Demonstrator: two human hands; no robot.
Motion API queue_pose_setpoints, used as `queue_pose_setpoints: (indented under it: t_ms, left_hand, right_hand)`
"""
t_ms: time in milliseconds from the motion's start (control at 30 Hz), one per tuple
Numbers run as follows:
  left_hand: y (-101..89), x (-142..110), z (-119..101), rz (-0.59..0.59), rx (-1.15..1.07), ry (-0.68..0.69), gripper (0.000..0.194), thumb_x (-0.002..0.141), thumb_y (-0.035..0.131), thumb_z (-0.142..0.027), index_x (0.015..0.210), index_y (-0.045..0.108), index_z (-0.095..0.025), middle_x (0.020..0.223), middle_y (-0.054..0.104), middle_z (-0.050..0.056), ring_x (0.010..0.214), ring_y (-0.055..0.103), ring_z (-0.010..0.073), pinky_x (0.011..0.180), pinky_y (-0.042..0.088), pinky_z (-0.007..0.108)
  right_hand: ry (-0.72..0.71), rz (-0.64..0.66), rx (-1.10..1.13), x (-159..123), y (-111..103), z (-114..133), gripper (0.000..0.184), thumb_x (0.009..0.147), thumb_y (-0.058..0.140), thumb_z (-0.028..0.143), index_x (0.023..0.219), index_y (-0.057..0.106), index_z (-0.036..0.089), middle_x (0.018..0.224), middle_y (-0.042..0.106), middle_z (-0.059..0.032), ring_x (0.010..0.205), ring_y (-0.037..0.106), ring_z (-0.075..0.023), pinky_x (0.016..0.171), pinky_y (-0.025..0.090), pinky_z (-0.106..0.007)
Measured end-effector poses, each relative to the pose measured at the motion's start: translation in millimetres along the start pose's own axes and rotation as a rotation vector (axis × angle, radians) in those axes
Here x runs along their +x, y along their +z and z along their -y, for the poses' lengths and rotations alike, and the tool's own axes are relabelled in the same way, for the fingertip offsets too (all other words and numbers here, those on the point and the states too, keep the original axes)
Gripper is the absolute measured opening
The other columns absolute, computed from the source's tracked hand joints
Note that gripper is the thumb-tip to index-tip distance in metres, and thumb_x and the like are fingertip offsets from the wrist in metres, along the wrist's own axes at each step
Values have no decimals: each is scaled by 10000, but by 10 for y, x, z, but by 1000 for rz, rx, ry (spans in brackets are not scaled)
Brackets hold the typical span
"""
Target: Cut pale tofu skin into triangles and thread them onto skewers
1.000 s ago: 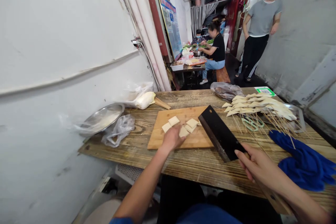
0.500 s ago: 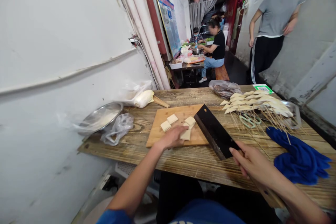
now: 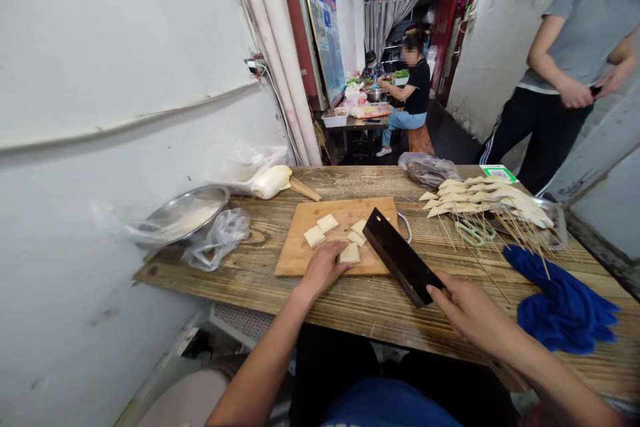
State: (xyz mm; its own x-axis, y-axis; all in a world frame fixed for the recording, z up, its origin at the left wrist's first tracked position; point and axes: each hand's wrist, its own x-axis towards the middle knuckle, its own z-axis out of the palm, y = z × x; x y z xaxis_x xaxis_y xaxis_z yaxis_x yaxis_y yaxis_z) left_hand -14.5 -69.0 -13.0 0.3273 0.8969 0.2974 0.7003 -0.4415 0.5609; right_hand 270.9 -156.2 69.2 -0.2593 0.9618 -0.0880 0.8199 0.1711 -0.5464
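Note:
My right hand [image 3: 463, 303] is wrapped round the handle of a black cleaver [image 3: 397, 257], its broad blade slanting up to the left over the board's right edge. At the near side of the wooden cutting board [image 3: 293, 260], my left hand [image 3: 323, 269] has thumb and fingers apart beside a pale tofu square [image 3: 350, 253]. The fingertips are right at its left edge; whether they touch it is hard to see. Another pale stack [image 3: 357, 232] lies behind, partly covered by the blade. Two more squares [image 3: 327, 223] sit at the board's left.
Skewered pale pieces [image 3: 490, 197], green-handled scissors [image 3: 473, 232] and a blue cloth [image 3: 565, 303] are on the right. A metal bowl [image 3: 187, 213], plastic bag [image 3: 220, 240] and cabbage [image 3: 270, 181] lie left. One person [image 3: 575, 47] stands at right; others sit behind.
My left hand has drawn back slightly from the tofu square, uncovering more of it. The cleaver has shifted a little left and down. The standing person has moved right, hands now together.

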Motion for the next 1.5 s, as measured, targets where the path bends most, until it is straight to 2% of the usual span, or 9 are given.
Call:
queue_pose_setpoints:
  t_ms: [167, 300, 433, 533, 667, 933, 1133, 1500]
  left_hand:
    - [-22, -37, 76, -22, -16, 15, 471, 711, 679, -306, 1152, 567, -186, 1144, 607, 100, 1052, 549, 214, 935, 418, 369]
    - [34, -119, 59, -162, 79, 69, 557, 703, 690, -292, 1214, 505, -169, 1299, 474, 154, 1189, 448, 255, 985, 386, 436]
    - [163, -263, -9, -325, 186, 212, 256, 816, 563, -243, 1062, 590, -177, 1136, 579, 124, 1112, 501, 228, 938, 441, 430]
    - [297, -351, -21, -382, 222, 272, 225, 867, 468, -183, 1056, 591, -174, 1064, 615, 101, 1080, 521, 206, 935, 460, 415]
    - [410, -379, 31, -408, 231, 309, 285, 885, 423, -162, 1142, 544, -175, 1074, 611, 93, 1082, 512, 211, 954, 446, 458]
    - [405, -372, 19, -422, 268, 333, 300, 880, 418, -158, 1148, 553, -144, 1080, 603, 129, 1118, 480, 230, 946, 457, 455]
    - [417, -380, 35, -407, 259, 321, 338, 896, 378, -167, 1203, 520, -164, 1096, 601, 126, 1125, 484, 240, 938, 454, 492]
    - [408, -389, 15, -402, 274, 296, 312, 885, 395, -137, 1156, 548, -121, 1103, 597, 134, 1106, 487, 241, 936, 459, 449]
  right_hand:
    - [-47, 21, -30, 17, -1, 52, 297, 893, 296, 347, 892, 543, 182, 584, 608, -25, 567, 597, -180, 505, 342, -239]
    - [-71, 28, -82, 56, -32, 108, 271, 890, 307, 320, 848, 536, 181, 657, 630, -41, 588, 591, -173, 525, 336, -242]
    - [-131, 59, -161, 138, -99, 138, 278, 891, 296, 300, 862, 544, 177, 726, 634, -53, 638, 588, -176, 575, 352, -252]
    - [-181, 86, -279, 239, -156, 177, 273, 891, 282, 275, 881, 533, 168, 713, 627, -60, 632, 588, -183, 574, 339, -259]
    - [-224, 120, -412, 373, -183, 286, 248, 885, 292, 239, 887, 524, 152, 738, 642, -87, 667, 613, -196, 573, 323, -264]
    - [-245, 154, -466, 471, -120, 482, 236, 887, 305, 223, 905, 527, 146, 727, 657, -102, 631, 628, -212, 525, 292, -276]
    - [-252, 199, -454, 498, -116, 544, 211, 873, 322, 200, 894, 525, 150, 722, 661, -102, 634, 627, -216, 530, 313, -277]
    - [-226, 226, -501, 519, -111, 539, 221, 889, 314, 218, 906, 521, 144, 731, 660, -101, 656, 635, -209, 528, 300, -275]
